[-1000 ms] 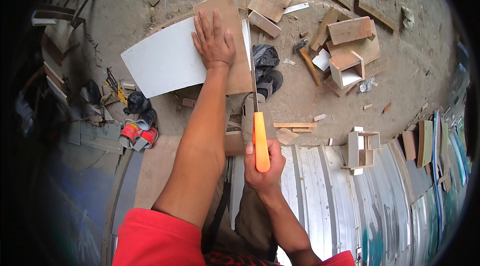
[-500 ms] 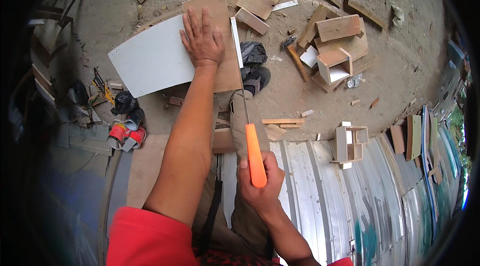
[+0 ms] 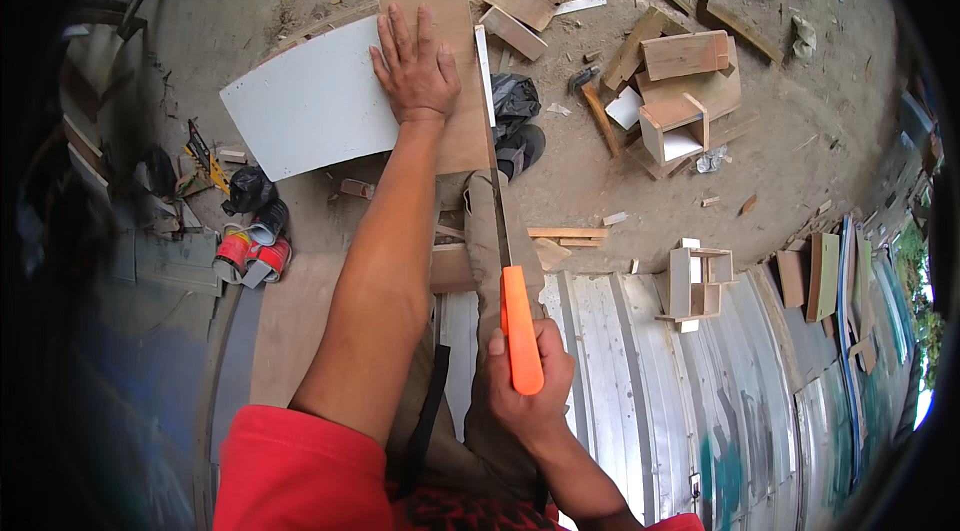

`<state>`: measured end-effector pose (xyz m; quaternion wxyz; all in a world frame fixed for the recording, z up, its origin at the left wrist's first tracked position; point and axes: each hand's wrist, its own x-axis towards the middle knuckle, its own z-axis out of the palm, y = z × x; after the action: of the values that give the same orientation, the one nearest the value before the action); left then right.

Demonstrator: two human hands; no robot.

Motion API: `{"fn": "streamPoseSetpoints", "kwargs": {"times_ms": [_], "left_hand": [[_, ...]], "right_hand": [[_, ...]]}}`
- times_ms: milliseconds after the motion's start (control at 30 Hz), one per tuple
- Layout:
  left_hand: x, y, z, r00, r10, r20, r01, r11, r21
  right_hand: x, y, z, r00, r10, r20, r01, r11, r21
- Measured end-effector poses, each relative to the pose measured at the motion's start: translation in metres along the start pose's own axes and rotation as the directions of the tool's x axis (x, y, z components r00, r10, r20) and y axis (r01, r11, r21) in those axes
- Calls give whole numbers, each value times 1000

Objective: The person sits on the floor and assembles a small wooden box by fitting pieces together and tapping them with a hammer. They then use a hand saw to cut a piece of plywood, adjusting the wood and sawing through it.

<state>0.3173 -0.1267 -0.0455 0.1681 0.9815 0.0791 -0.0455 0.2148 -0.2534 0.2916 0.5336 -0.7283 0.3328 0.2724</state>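
My left hand [image 3: 416,71] lies flat with fingers spread on a brown plywood board [image 3: 462,131], just beside a white panel [image 3: 310,101]. In my right hand [image 3: 532,386] is the orange handle of a handsaw [image 3: 520,331], fingers wrapped round it. The saw's thin blade runs away from me to the board's right edge, where a narrow white-edged strip [image 3: 485,76] stands along the cut line. Where the blade meets the wood, its far end is hidden. My trousered leg and shoe [image 3: 522,146] are below the blade.
A hammer [image 3: 597,116] lies right of the board near small wooden boxes [image 3: 685,121]. Another box frame [image 3: 697,283] rests on corrugated metal sheets [image 3: 640,361]. Red cans [image 3: 265,256] stand at the left, near a yellow-and-black tool [image 3: 207,161]. Wood scraps litter the dirt floor.
The saw and my right hand have drawn back slightly toward me. My left hand stays pressed on the board. The whole view has shifted a little.
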Motion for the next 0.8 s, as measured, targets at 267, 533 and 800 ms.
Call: {"fn": "streamPoseSetpoints", "kwargs": {"times_ms": [267, 533, 800], "left_hand": [[2, -4, 6, 1000, 11, -6, -11, 1000, 1], [-4, -1, -3, 998, -38, 41, 38, 999, 6], [11, -3, 8, 1000, 24, -4, -24, 999, -22]], "right_hand": [[200, 9, 80, 951, -225, -210, 232, 973, 6], [15, 31, 16, 998, 5, -58, -5, 1000, -12], [198, 31, 89, 972, -206, -114, 211, 977, 34]]}}
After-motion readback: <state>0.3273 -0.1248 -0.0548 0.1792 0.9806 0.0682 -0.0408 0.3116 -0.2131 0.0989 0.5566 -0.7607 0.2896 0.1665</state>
